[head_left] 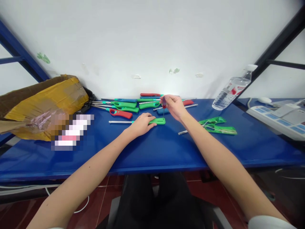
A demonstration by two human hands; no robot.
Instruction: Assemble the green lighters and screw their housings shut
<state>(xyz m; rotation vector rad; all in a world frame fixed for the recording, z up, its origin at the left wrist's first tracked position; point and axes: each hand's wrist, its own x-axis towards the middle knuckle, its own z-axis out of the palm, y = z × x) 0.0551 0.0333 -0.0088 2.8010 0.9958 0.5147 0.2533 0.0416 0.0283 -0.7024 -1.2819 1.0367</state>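
Observation:
My left hand (140, 124) lies closed over a green long-nosed lighter (157, 121) and presses it flat on the blue table (152, 149); its metal tube points left. My right hand (173, 105) pinches a small red-handled screwdriver (164, 103) upright, with the tip down on the green handle's right end. An opened green lighter shell (218, 126) with a loose metal tube lies to the right of my right forearm.
Behind my hands lies a heap of several green, red and blue lighters (126, 106). A taped cardboard box (40, 105) stands at the left, a water bottle (232, 89) leans at the back right, and a white power strip (278, 119) sits at the far right.

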